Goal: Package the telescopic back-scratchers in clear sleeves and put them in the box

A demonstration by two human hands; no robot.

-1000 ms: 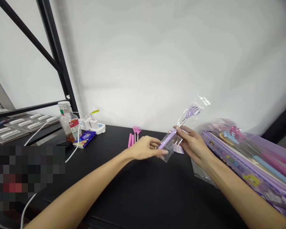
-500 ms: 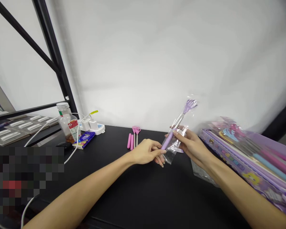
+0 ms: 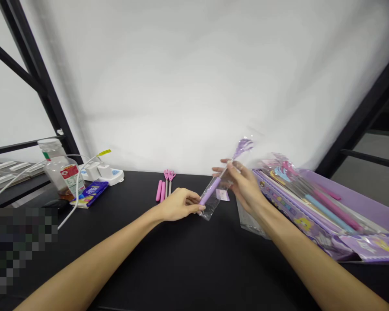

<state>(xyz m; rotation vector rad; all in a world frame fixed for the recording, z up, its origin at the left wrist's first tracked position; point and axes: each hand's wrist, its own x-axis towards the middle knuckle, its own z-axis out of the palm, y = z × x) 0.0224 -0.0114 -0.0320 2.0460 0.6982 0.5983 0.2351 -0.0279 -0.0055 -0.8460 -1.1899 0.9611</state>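
Observation:
A purple back scratcher (image 3: 210, 191) with a claw-shaped head is tilted up to the right inside a clear plastic bag (image 3: 208, 211). My left hand (image 3: 180, 204) pinches the lower end of its handle and bag between thumb and fingers. Higher up, my right hand (image 3: 246, 185) grips it at the metal rod through the bag, with some fingers spread. A small pale purple card (image 3: 222, 195) shows beside the handle. Behind my left hand, several pink back scratchers (image 3: 169, 176) lie side by side on the black table (image 3: 181, 263), some with handles and some with claws toward the wall.
A purple display box (image 3: 376, 194) holding bagged scratchers stands at the right, with a clear plastic bag (image 3: 251, 222) beside it. At the left are a plastic jar (image 3: 56, 166), a purple snack packet (image 3: 92, 193), a power strip (image 3: 113, 176) and a white cable (image 3: 76, 185).
My right hand has shifted up from the handle to the rod near the claw. My left hand still pinches the lower end. The view has turned to the right.

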